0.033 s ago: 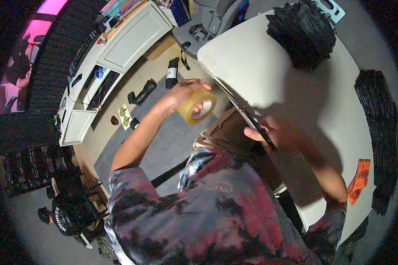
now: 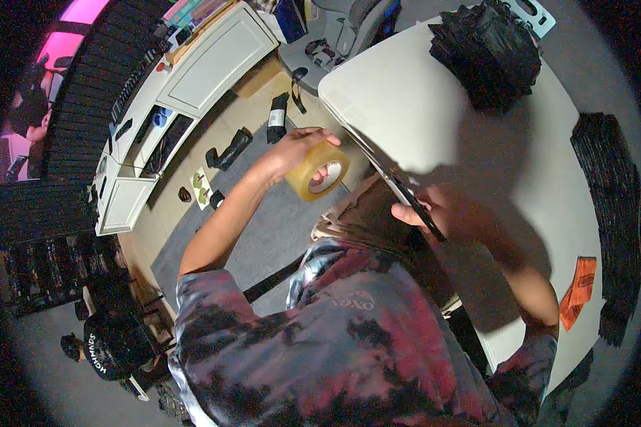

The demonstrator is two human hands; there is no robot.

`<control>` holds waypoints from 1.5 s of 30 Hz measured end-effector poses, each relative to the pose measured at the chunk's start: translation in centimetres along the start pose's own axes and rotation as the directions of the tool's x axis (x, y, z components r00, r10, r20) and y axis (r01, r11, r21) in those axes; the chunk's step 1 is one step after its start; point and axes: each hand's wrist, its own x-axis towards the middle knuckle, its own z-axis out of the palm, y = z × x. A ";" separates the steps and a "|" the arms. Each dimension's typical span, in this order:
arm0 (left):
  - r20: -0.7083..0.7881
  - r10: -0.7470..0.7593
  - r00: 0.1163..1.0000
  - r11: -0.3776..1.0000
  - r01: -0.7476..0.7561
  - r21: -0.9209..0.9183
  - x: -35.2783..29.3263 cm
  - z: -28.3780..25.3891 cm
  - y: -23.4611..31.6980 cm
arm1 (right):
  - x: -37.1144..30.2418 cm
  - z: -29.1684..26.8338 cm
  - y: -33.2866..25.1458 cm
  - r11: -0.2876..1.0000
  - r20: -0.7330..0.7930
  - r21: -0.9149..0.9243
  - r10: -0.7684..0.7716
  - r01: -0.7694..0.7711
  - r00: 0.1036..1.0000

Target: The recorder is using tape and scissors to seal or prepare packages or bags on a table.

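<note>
"What was farthest left?"

"A person in a black top [image 2: 117,349], then a white cabinet [image 2: 210,67]. Next, a black bundle [image 2: 228,148] and a black roll with a white label [image 2: 277,117] lay on the floor, by the edge of a gray rug [image 2: 263,220]."

"And the left hand [image 2: 297,151]?"

"It held a roll of clear yellowish tape [image 2: 303,179] in the air, just off the left edge of the white counter [image 2: 384,85]. Its fingers were clamped on the roll, some over the outside, some showing through the core."

"What did the right hand [image 2: 441,210] have?"

"A slim dark tool [image 2: 412,198], probably scissors, slanting along that same left edge. The fingers were closed on it, with the thumb pointing toward the tape. Whether the blades were spread, I couldn't tell."

"So tape and tool weren't touching?"

"No, they were apart, with a gap between them."

"What about the rest of the counter?"

"A heap of black sheets [image 2: 488,57] sat at the far edge. An orange packet [image 2: 578,288] lay by the right edge, and beyond that edge ran a long black stack [image 2: 612,206]."
</note>
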 end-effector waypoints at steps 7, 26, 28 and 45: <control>0.020 0.000 1.000 1.000 0.000 0.002 0.1 0.0 -0.2 | 1.2 -0.3 -1.0 0.998 0.043 -0.052 -0.028 0.030 0.999; 0.025 -0.002 1.000 1.000 0.001 0.021 0.3 -0.4 -0.4 | 1.8 0.6 -1.9 0.989 -0.015 -0.121 -0.085 0.083 0.996; 0.019 0.001 1.000 1.000 -0.001 0.023 0.3 -0.2 -0.3 | 2.0 0.7 -1.4 0.986 -0.001 -0.114 -0.121 0.120 0.993; 0.087 0.298 0.951 0.915 -0.311 0.259 -3.3 2.9 -3.9 | -0.6 -6.0 6.6 0.701 -0.586 -0.663 -0.268 -0.262 0.765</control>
